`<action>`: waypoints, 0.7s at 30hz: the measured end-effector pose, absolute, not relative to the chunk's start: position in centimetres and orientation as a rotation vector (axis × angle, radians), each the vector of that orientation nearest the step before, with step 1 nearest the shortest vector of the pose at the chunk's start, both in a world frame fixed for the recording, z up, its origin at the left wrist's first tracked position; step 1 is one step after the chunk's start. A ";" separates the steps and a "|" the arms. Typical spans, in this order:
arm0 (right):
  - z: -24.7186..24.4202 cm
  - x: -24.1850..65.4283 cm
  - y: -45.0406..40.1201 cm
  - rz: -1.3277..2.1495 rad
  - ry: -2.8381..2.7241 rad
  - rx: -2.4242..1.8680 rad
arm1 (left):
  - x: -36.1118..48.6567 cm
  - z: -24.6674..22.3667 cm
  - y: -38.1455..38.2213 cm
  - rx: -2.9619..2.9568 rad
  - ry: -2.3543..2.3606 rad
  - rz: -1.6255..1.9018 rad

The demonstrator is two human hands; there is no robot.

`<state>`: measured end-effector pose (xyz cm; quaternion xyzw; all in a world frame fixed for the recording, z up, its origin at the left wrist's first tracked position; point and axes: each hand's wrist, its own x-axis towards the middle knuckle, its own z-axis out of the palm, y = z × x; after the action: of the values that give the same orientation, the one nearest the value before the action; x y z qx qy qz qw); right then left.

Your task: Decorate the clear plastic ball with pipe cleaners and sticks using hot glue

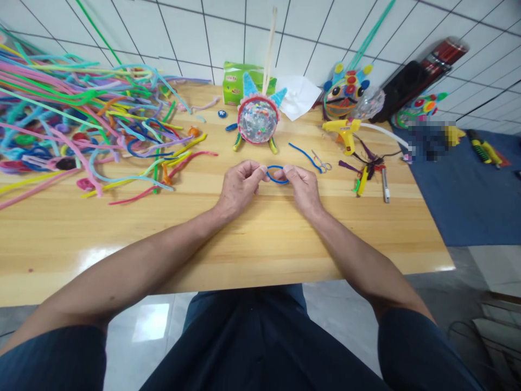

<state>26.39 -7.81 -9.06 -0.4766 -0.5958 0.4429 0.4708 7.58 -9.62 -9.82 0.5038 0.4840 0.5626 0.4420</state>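
On the table (171, 271), pipe-cleaner heap (87, 99) left of the loop (278, 182), ornament (258, 119) behind the loop, glue gun (344, 130) right.

The wooden table (260, 239) holds pipe cleaners (87, 98) and scissors (324, 165).

Blue loop (278, 182), seemingly plain.

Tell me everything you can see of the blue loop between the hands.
The blue loop is a thin strand, apparently pipe cleaner, curved into a ring that looks oval from this view. The left hand pinches its left side, the right hand its right. It is held at the wooden table, on the person's side of the clear ball with blue ears. Fingers cover both sides, so whether its ends are joined cannot be told.
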 end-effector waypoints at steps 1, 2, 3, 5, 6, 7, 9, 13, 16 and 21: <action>-9.1 26.4 -7.8 1.089 -1.460 -1.165 | 7.6 -9.8 -9.7 1.257 1.200 1.397; -9.1 26.4 -7.8 1.091 -1.468 -1.165 | 7.6 -9.8 -9.7 1.265 1.200 1.395; -9.1 26.4 -7.8 1.091 -1.482 -1.167 | 7.5 -9.7 -9.7 1.272 1.200 1.390; -9.1 26.4 -7.7 1.095 -1.491 -1.174 | 7.5 -9.5 -9.8 1.275 1.195 1.384; -9.2 26.4 -7.6 1.102 -1.474 -1.178 | 7.5 -9.4 -9.8 1.266 1.189 1.387; -9.2 26.5 -7.5 1.110 -1.444 -1.183 | 7.5 -9.3 -9.8 1.252 1.181 1.391; -9.2 26.5 -7.3 1.118 -1.392 -1.191 | 7.4 -9.1 -9.6 1.216 1.169 1.398; -9.2 26.6 -7.2 1.084 -1.441 -1.189 | 7.2 -9.0 -9.4 1.175 1.177 1.398; -9.1 26.7 -7.3 1.030 -1.478 -1.175 | 7.2 -9.0 -9.3 1.163 1.184 1.396; -9.1 26.6 -7.4 1.041 -1.478 -1.165 | 7.2 -9.0 -9.4 1.145 1.176 1.400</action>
<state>26.61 -7.35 -9.14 -0.4764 -0.6046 0.4259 0.4755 7.15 -9.40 -8.99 0.4678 0.4803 0.5720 0.4726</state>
